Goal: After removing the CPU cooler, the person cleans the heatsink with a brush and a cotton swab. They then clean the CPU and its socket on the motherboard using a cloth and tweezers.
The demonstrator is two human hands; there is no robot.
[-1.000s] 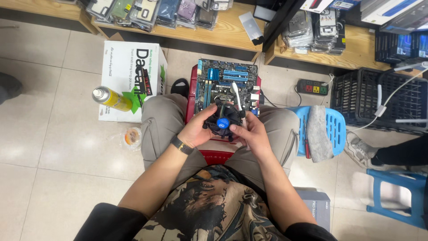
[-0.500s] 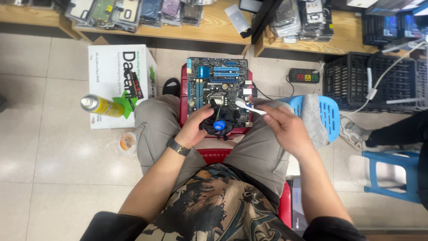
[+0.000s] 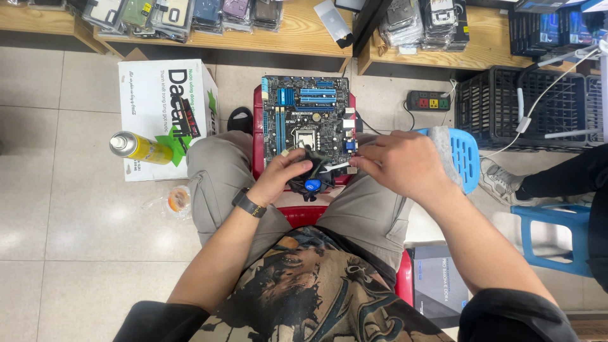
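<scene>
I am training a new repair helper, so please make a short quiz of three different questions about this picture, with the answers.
1. True or false: the motherboard lies on the wooden shelf.
2. Which hand holds the black cooler fan with the blue centre? A) left hand B) right hand C) neither
3. Fill in: the yellow spray can lies on a white cardboard ____.

Key
1. False: it rests on a red stool in front of the person's knees.
2. A: the left hand grips the fan, while the right hand pinches a thin white tool beside it.
3. box.
</scene>
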